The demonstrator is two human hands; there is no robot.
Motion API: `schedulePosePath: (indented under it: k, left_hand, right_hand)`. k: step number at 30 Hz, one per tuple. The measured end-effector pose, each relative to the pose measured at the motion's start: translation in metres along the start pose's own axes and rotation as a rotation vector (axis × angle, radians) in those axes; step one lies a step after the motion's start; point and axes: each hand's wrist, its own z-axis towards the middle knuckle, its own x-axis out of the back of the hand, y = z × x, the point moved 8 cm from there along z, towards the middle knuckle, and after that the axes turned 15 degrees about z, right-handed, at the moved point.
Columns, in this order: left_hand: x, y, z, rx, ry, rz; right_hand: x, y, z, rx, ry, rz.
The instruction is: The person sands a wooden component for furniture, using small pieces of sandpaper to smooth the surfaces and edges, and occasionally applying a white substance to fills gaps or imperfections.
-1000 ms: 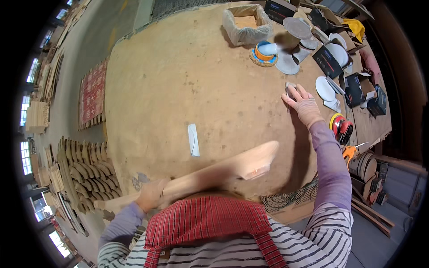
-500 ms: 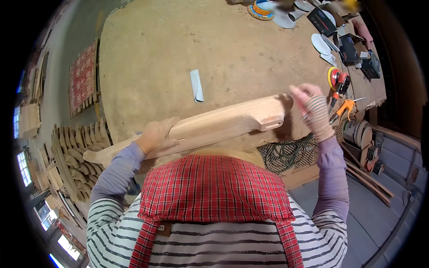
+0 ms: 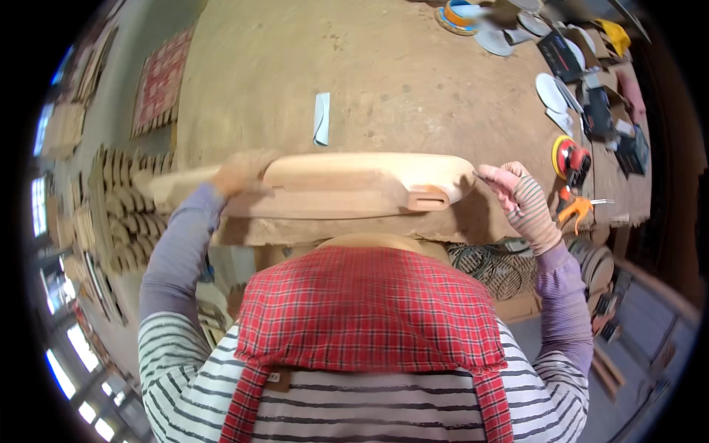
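A long, pale carved wooden piece [image 3: 332,181] lies nearly level across the near side of the worktable. Its right end is rounded, and a small block with a slot [image 3: 430,198] juts from its near side. My left hand [image 3: 240,176], blurred by motion, grips the piece toward its narrower left end. Beside the rounded end is my right hand [image 3: 521,198], in a striped covering that leaves the fingers bare. Its fingers are pinched together close to the wood; a small dark bit shows at the tips, too small to name.
A folded pale-blue sheet [image 3: 321,118] lies beyond the wood on the worktable [image 3: 413,96]. At right are a red and yellow sander [image 3: 570,159], an orange air gun [image 3: 577,210], sanding discs [image 3: 550,92] and dark boxes [image 3: 559,55]. Curved wooden parts [image 3: 129,214] are stacked at left.
The wooden piece has turned from a slant to nearly level, its left end moving away from me with my left hand. My right hand has closed into a pinch beside the rounded end.
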Motion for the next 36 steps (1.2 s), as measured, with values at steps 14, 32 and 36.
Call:
schedulePosePath:
  k: [14, 32, 36]
  left_hand:
    - [-0.01, 0.099, 0.05, 0.471, 0.5, -0.128]
    - [-0.011, 0.165, 0.119, 1.003, 0.521, -0.061]
    - [-0.009, 0.163, 0.115, 1.009, 0.571, -0.114]
  right_hand:
    - [0.02, 0.115, 0.025, -0.173, -0.189, 0.289]
    - [-0.067, 0.064, 0.136, 0.451, -0.67, 0.187]
    - [-0.065, 0.105, 0.109, -0.74, -0.738, 0.291]
